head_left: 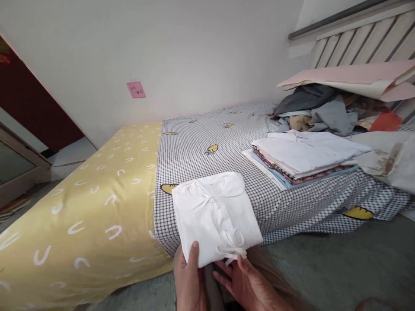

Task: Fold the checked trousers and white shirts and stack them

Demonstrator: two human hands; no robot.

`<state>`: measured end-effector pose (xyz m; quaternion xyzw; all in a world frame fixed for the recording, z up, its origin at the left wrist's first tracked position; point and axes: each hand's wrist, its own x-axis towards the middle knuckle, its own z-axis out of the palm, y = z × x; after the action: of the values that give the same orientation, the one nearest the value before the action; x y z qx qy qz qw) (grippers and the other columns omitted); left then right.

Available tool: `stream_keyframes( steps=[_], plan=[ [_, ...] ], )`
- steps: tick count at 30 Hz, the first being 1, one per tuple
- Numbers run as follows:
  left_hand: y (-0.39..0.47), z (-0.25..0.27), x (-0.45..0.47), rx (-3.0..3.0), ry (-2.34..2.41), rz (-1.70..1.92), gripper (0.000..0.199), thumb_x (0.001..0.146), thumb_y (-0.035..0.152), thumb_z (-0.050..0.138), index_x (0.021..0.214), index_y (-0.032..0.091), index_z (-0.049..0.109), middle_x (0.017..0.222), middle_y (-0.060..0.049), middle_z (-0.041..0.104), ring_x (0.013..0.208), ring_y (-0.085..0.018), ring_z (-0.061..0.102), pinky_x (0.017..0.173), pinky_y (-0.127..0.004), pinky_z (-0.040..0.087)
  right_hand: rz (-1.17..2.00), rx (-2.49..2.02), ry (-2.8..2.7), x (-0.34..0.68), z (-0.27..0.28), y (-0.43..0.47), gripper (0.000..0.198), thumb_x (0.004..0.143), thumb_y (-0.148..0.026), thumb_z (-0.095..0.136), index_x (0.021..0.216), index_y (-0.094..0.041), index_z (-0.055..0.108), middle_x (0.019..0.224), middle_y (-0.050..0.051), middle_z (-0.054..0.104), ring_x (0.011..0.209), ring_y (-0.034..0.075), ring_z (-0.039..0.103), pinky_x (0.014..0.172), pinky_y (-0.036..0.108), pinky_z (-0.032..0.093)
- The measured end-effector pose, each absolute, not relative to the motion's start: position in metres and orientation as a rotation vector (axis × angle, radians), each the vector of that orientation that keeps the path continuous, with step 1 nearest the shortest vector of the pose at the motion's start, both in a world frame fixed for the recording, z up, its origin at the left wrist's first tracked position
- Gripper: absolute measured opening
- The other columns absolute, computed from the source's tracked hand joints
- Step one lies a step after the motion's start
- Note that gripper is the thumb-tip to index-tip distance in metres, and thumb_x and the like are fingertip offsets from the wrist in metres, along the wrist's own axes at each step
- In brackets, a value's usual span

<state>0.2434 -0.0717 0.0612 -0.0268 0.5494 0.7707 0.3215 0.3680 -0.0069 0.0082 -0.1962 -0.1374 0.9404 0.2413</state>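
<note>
A folded white blouse (207,211) with a collar, a tied cord at the neck and loose white ties (231,246) near its lower edge lies at the front edge of the bed. My left hand (192,276) grips its near left corner, thumb on top and fingers hidden underneath. At the near right edge is my right hand (248,280), palm turned up and fingers apart. Its thumb tip meets the ends of the ties, while some fingertips reach beneath the cloth's edge. Behind, to the right, sits a stack of folded clothes (311,151) topped by a white shirt.
A yellow sheet (87,207) covers the bed's left part, a checked sheet (201,134) the right. Crumpled clothes (324,106) with a pink sheet (350,73) on top are heaped at the back right. A white bag (398,155) lies beside the stack. My knees are below the blouse.
</note>
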Motion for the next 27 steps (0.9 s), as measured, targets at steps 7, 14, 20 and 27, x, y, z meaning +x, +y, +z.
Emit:
stream_keyframes(
  steps=[7,14,20,27],
  plan=[
    [-0.073,0.062,0.248,-0.155,1.219,2.077,0.049,0.080,0.038,0.075,0.126,0.022,0.066,0.133,-0.011,0.069,0.125,-0.027,0.063,0.105,-0.038,0.054,2.521,-0.501,-0.300,0.352,0.023,0.004,0.072,0.067,-0.048,0.091,0.130,-0.030,0.062,0.128,0.005,0.071,0.121,0.025,0.061,0.108,0.048,0.044],
    [-0.077,0.057,0.250,-0.101,1.199,2.135,0.053,0.085,0.043,0.071,0.134,0.024,0.062,0.138,-0.009,0.066,0.132,-0.025,0.058,0.111,-0.036,0.050,2.532,-0.427,-0.328,0.354,0.025,0.003,0.077,0.067,-0.049,0.090,0.135,-0.032,0.059,0.129,0.005,0.071,0.123,0.026,0.060,0.111,0.052,0.040],
    [-0.073,0.059,0.251,-0.003,1.286,2.168,0.053,0.085,0.045,0.070,0.133,0.023,0.062,0.138,-0.009,0.066,0.131,-0.025,0.059,0.112,-0.038,0.049,2.521,-0.429,-0.407,0.355,0.032,0.005,0.085,0.065,-0.068,0.082,0.139,-0.035,0.056,0.141,0.004,0.064,0.134,0.027,0.051,0.113,0.051,0.039],
    [-0.072,0.062,0.254,-0.041,1.289,2.175,0.047,0.086,0.040,0.070,0.129,0.023,0.064,0.134,-0.008,0.069,0.130,-0.025,0.059,0.110,-0.037,0.051,2.521,-0.354,-0.334,0.356,0.036,0.009,0.092,0.065,-0.080,0.071,0.142,-0.033,0.053,0.146,0.006,0.060,0.135,0.029,0.051,0.113,0.051,0.039]
  ],
)
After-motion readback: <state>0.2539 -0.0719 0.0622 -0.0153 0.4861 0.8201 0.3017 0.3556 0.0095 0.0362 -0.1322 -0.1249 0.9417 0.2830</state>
